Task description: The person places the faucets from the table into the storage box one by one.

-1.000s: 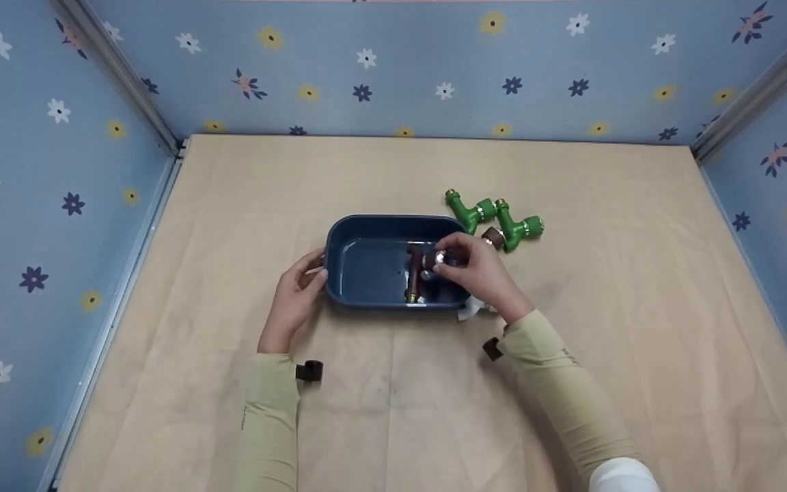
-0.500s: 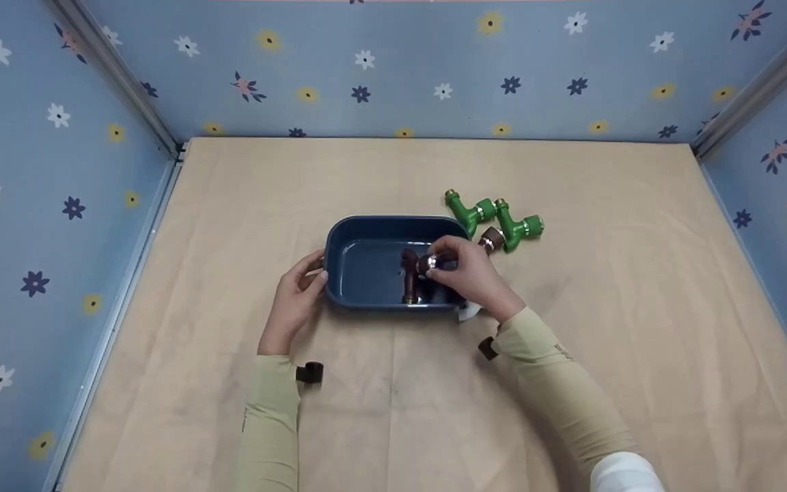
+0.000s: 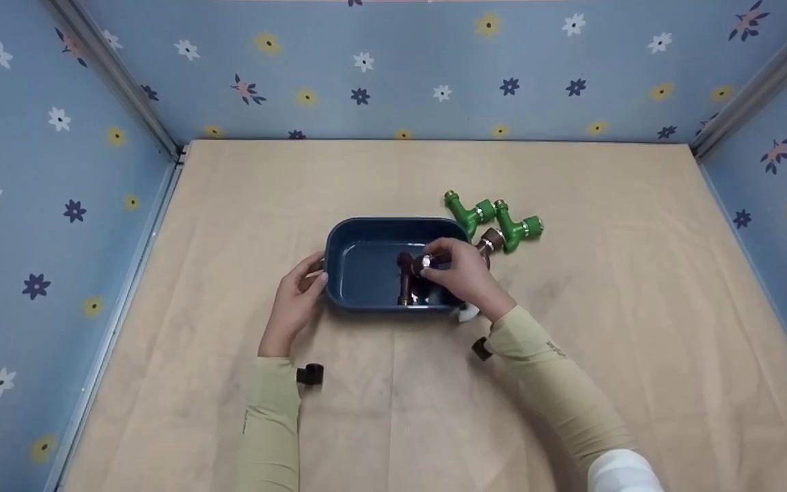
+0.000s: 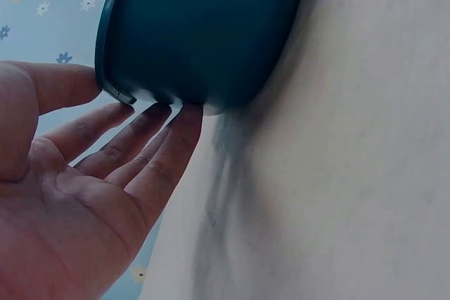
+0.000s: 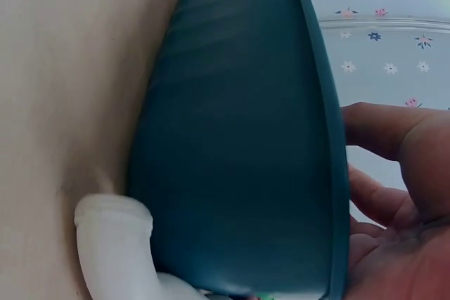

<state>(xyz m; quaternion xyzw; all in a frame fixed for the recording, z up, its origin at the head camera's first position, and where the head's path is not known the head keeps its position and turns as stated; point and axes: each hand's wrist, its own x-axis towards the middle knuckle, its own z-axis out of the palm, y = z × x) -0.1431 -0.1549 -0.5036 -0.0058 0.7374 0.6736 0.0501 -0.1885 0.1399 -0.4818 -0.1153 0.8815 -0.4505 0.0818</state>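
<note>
Brown tap point(image 3: 405, 281) — handle point(image 3: 419, 267) between right fingers point(image 3: 437, 275) | inside blue tub point(image 3: 366, 273)

Flower-patterned blue walls point(image 3: 407, 61) span the top and sides of the frame, metal posts point(image 3: 117, 75) at upper left and right, enclosing a beige surface point(image 3: 264, 184).

We see soft, muted light, a glint near six o'clock in the tub point(image 3: 366, 273), a diffuse shadow at eight o'clock from the right sleeve point(image 3: 561, 389), and slight softness.
</note>
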